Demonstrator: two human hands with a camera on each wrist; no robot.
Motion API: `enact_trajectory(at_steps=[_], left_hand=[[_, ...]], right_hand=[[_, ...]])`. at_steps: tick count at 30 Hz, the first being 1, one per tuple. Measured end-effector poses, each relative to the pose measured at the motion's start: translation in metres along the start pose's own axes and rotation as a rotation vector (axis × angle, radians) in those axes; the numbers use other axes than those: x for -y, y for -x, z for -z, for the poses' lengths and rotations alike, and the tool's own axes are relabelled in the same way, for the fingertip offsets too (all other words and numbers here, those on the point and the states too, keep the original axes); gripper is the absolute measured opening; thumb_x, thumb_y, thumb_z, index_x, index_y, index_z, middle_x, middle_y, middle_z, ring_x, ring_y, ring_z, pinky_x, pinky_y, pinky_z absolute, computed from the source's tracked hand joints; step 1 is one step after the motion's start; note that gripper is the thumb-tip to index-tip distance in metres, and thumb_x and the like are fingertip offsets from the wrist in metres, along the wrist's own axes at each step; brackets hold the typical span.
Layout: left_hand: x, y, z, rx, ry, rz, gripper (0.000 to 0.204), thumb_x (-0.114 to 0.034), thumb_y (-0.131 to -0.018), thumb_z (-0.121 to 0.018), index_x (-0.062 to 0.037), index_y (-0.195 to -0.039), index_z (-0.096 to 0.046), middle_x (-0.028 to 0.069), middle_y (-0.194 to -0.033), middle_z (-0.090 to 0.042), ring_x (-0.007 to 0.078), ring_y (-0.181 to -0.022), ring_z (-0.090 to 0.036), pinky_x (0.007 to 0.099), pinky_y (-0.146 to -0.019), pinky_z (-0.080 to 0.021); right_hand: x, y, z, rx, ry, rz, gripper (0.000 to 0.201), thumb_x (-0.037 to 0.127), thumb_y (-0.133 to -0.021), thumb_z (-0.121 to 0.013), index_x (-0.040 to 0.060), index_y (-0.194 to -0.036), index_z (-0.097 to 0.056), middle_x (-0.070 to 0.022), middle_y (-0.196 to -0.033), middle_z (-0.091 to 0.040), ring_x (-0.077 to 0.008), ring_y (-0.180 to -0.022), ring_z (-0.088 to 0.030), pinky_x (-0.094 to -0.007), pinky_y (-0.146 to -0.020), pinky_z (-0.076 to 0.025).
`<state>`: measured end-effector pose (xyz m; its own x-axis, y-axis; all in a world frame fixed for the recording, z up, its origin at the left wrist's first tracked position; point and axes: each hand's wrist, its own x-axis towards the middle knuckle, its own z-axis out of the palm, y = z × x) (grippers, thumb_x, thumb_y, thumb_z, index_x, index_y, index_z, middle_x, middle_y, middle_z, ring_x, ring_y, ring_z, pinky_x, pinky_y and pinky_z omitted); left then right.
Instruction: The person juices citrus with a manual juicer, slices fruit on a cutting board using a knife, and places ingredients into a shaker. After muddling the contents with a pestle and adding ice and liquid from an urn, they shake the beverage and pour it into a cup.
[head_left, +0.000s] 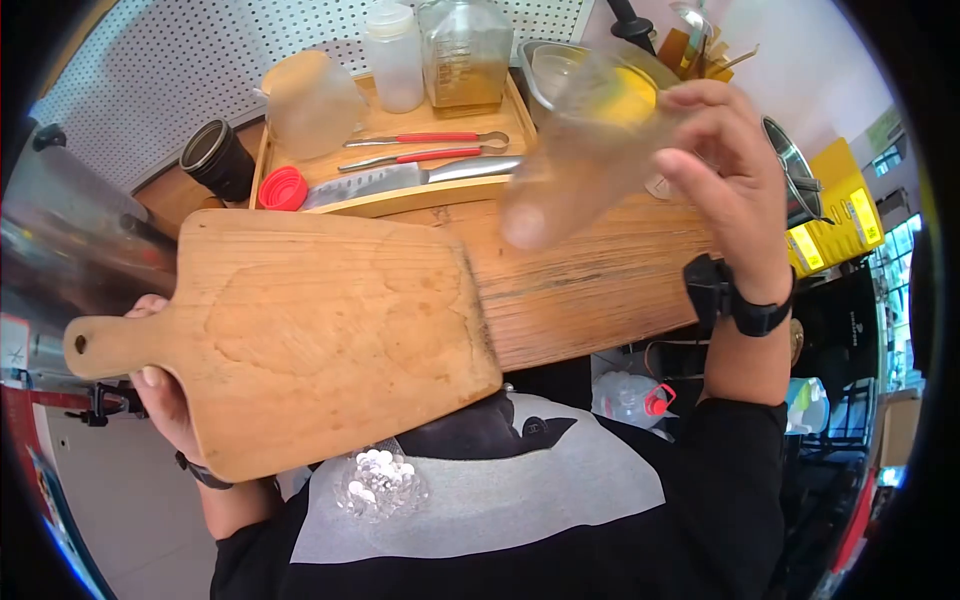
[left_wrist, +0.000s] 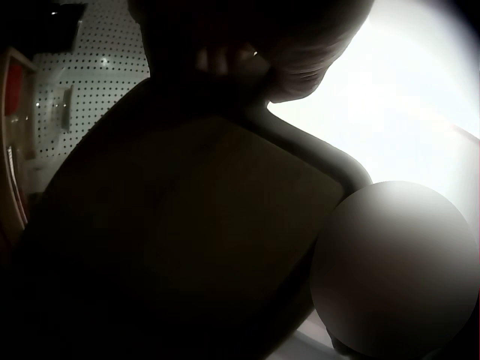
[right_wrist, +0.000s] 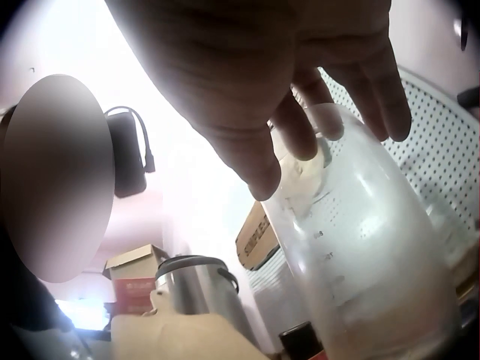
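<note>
A wooden cutting board [head_left: 330, 340] is raised at the left with its broad face up, extending past the table's front edge. My left hand [head_left: 165, 400] grips it by the handle from below, fingers on the far side and thumb on the near side. In the left wrist view its underside [left_wrist: 187, 195] is very dark. My right hand [head_left: 735, 170] holds a translucent plastic measuring cup [right_wrist: 360, 240] near its mouth. That cup is blurred and tilted over the table in the head view, base toward the board. In the right wrist view, faint markings show on its wall.
Behind the board, a wooden tray [head_left: 400, 207] bears a knife [head_left: 370, 185], red-handled tongs [head_left: 425, 155], a red lid [head_left: 284, 188], a white bottle [head_left: 395, 60] and a square jar [head_left: 465, 60]. A black cup [head_left: 220, 165] stands left; a metal pot [head_left: 795, 180] stands right.
</note>
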<state>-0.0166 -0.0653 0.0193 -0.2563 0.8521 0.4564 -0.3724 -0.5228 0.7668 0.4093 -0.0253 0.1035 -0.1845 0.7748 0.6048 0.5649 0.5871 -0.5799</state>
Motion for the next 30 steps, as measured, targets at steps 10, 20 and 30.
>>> enact_trajectory(at_steps=[10, 20, 30], left_hand=[[0.046, 0.04, 0.039, 0.072, -0.185, 0.645, 0.032, -0.027, -0.099, -0.053, 0.0007, -0.113, -0.055, 0.009, -0.09, -0.064, 0.0163, -0.076, -0.062, 0.0289, -0.069, -0.052], [0.047, 0.023, 0.043, 0.114, -0.011, 1.072, 0.042, -0.033, -0.101, -0.045, 0.0066, -0.106, -0.058, 0.0183, -0.096, -0.066, 0.0247, -0.079, -0.067, 0.0376, -0.071, -0.057], [0.039, 0.011, 0.056, 0.159, 0.107, 1.205, 0.045, -0.027, -0.1, -0.048, 0.0075, -0.128, -0.047, 0.0241, -0.113, -0.063, 0.0338, -0.1, -0.065, 0.0437, -0.087, -0.054]], right_hand=[[-0.034, 0.008, 0.035, -0.143, 0.206, -0.121, 0.021, 0.008, -0.081, -0.075, -0.0017, -0.091, -0.06, -0.007, -0.115, -0.054, -0.0122, -0.084, -0.064, -0.0223, -0.073, -0.05], [-0.05, 0.006, 0.02, -0.297, 0.322, -0.126, 0.031, 0.014, -0.082, -0.075, 0.0015, -0.107, -0.061, -0.0085, -0.124, -0.054, -0.0179, -0.099, -0.061, -0.028, -0.082, -0.05], [-0.037, 0.086, -0.043, 0.039, 0.154, -0.256, 0.047, 0.01, -0.082, -0.07, 0.0008, -0.125, -0.055, -0.0128, -0.113, -0.058, -0.0158, -0.082, -0.057, -0.027, -0.071, -0.047]])
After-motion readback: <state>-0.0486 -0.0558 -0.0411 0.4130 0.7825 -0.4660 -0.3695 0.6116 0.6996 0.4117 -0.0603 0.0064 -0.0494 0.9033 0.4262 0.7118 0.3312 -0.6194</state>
